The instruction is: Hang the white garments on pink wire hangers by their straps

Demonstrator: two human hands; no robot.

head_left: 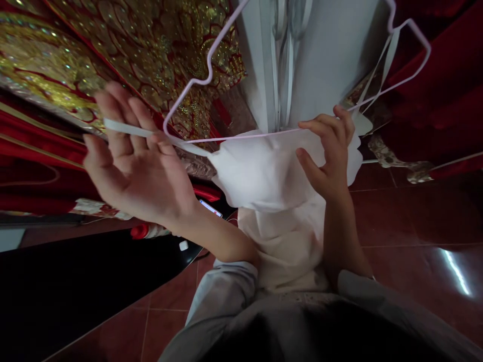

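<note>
A white garment (pixel 264 173) hangs folded over the bottom bar of a pale pink wire hanger (pixel 196 80). My right hand (pixel 328 151) grips the cloth at the bar on the right, fingers curled over its top edge. My left hand (pixel 136 161) is raised on the left with fingers spread; a white strap (pixel 124 128) from the garment runs across its fingers, and the thumb presses on it. More cream cloth (pixel 287 246) hangs down below, between my forearms.
Red fabric with gold embroidery (pixel 124 45) fills the upper left. A white panel (pixel 324 55) stands behind the hanger, dark red cloth (pixel 441 90) to its right. Below are reddish floor tiles (pixel 415 221), a black surface (pixel 75 281) and a phone (pixel 210 208).
</note>
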